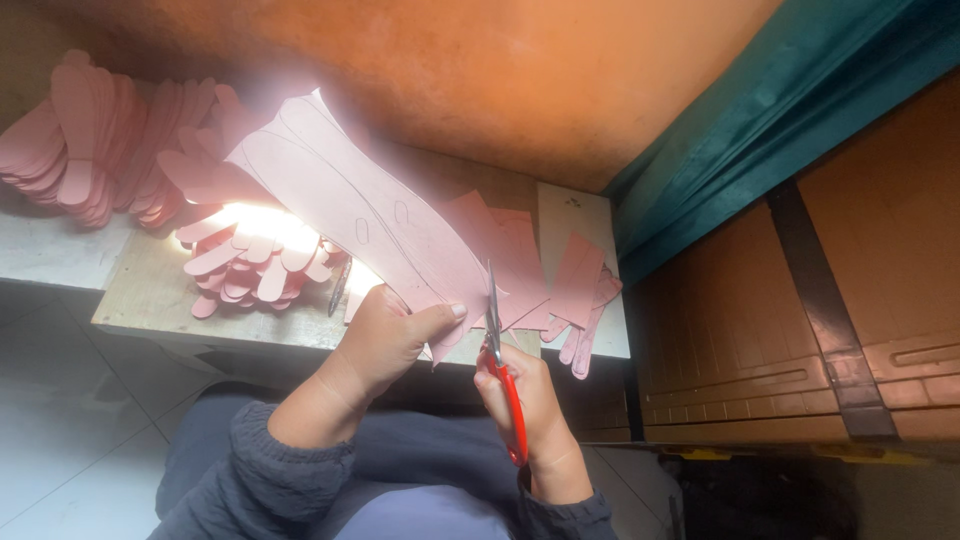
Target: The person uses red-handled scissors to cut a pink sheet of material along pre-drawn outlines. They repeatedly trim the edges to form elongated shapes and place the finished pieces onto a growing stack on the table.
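My left hand (385, 343) pinches the near end of a long pink sheet (350, 200) that carries pencilled outlines and rises up and away to the left. My right hand (530, 400) grips red-handled scissors (498, 345), whose blades point upward at the sheet's near edge, right beside my left thumb. Both hands hover just in front of the wooden board (150, 290), above my lap.
Heaps of cut pink rounded strips lie on the board (250, 265) and further left (90, 140). A pen (339, 285) rests by the heap. Pink offcuts (570, 290) lie to the right. An orange wall is behind, and brown cartons (800, 320) stand at right.
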Action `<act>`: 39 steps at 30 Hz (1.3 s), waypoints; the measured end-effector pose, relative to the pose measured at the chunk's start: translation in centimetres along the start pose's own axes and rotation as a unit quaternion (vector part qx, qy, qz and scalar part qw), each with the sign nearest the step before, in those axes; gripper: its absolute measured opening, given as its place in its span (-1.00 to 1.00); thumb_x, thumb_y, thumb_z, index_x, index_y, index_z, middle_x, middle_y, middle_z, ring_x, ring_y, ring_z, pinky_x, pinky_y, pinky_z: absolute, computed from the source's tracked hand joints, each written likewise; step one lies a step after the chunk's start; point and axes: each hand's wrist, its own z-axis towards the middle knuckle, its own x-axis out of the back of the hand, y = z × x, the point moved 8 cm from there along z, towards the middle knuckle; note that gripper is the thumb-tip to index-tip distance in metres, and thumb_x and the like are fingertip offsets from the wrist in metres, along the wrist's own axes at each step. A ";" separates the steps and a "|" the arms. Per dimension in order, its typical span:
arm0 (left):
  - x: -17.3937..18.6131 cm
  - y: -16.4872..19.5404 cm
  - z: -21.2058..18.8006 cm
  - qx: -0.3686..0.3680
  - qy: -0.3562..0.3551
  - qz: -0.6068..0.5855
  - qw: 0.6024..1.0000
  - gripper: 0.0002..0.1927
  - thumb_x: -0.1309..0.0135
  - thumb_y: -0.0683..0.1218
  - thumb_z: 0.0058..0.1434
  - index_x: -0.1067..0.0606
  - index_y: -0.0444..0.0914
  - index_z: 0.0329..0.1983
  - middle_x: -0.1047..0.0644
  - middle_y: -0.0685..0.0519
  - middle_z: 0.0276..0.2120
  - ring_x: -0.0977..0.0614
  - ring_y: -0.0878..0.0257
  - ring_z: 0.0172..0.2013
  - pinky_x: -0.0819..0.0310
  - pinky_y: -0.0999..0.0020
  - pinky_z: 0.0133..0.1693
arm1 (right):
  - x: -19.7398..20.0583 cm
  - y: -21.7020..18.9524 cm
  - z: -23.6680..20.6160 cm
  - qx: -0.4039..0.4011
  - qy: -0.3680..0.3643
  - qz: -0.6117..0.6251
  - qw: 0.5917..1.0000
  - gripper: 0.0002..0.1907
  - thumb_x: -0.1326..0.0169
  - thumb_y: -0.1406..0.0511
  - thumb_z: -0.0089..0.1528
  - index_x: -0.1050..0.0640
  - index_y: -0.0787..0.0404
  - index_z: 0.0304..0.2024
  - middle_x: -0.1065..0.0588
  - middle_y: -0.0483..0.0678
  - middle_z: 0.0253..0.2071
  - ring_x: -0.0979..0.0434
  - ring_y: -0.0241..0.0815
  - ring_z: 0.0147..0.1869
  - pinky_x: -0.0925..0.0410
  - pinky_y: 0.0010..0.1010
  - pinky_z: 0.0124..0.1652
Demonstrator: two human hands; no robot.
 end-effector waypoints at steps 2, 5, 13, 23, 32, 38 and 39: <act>0.4 0.1 0.0 -0.002 -0.003 0.024 1.000 -0.69 -0.14 -0.15 0.17 -0.59 -0.40 -0.05 -0.66 0.00 -0.23 -0.66 0.32 -0.24 -0.57 0.41 -0.20 | -0.1 0.2 -0.1 0.014 -0.004 -0.005 1.000 -0.92 -0.05 0.36 0.18 -0.51 0.27 -0.35 -0.35 -0.20 -0.56 -0.27 -0.41 -0.45 -0.24 -0.52 -0.41; 0.8 -0.1 0.0 0.005 -0.003 0.034 0.999 -0.70 -0.14 -0.14 0.16 -0.60 -0.39 -0.07 -0.67 0.02 -0.25 -0.66 0.33 -0.25 -0.57 0.42 -0.20 | -0.4 0.8 -0.1 0.005 -0.005 0.005 1.000 -0.92 -0.05 0.37 0.17 -0.50 0.28 -0.36 -0.35 -0.20 -0.56 -0.25 -0.41 -0.46 -0.22 -0.51 -0.42; 0.2 -0.4 0.2 0.017 -0.034 0.014 0.999 -0.68 -0.13 -0.15 0.16 -0.59 -0.37 -0.04 -0.67 0.01 -0.21 -0.66 0.32 -0.22 -0.57 0.39 -0.17 | -1.3 0.8 0.0 -0.019 -0.023 0.052 0.998 -0.87 -0.07 0.32 0.20 -0.50 0.28 -0.29 -0.38 -0.19 -0.53 -0.32 -0.39 -0.46 -0.26 -0.52 -0.41; 0.5 -0.3 -0.2 0.007 -0.051 0.019 0.998 -0.69 -0.12 -0.18 0.16 -0.58 -0.37 -0.03 -0.66 0.02 -0.21 -0.66 0.32 -0.23 -0.57 0.40 -0.18 | -1.5 1.0 0.2 -0.038 -0.019 0.087 0.995 -0.86 -0.07 0.31 0.20 -0.50 0.28 -0.28 -0.37 -0.20 -0.54 -0.31 -0.42 -0.50 -0.23 -0.55 -0.46; 1.2 -0.4 0.0 0.018 -0.046 0.024 0.998 -0.68 -0.11 -0.18 0.16 -0.57 -0.37 -0.01 -0.66 0.04 -0.22 -0.65 0.35 -0.24 -0.56 0.42 -0.21 | -1.6 1.7 0.3 -0.044 -0.004 0.023 0.999 -0.88 -0.03 0.35 0.22 -0.50 0.26 -0.42 -0.34 -0.23 -0.63 -0.28 -0.43 -0.55 -0.22 -0.53 -0.51; 2.4 1.2 0.0 -0.067 0.054 -0.048 0.995 -0.67 0.00 -0.07 0.36 -0.52 -0.35 0.09 -0.62 0.01 -0.08 -0.61 0.34 -0.09 -0.50 0.41 -0.03 | -2.0 1.4 0.4 -0.013 0.002 -0.009 1.000 -0.90 -0.04 0.37 0.21 -0.51 0.27 -0.40 -0.35 -0.22 -0.59 -0.27 -0.45 -0.48 -0.23 -0.54 -0.45; 2.9 1.9 -0.1 -0.109 0.087 -0.078 0.987 -0.66 0.03 -0.04 0.42 -0.50 -0.35 0.12 -0.60 0.00 -0.05 -0.60 0.34 -0.05 -0.48 0.41 0.01 | -2.4 1.3 0.3 -0.013 -0.006 -0.001 1.000 -0.91 -0.04 0.37 0.21 -0.50 0.27 -0.38 -0.35 -0.22 -0.57 -0.27 -0.44 -0.47 -0.23 -0.54 -0.44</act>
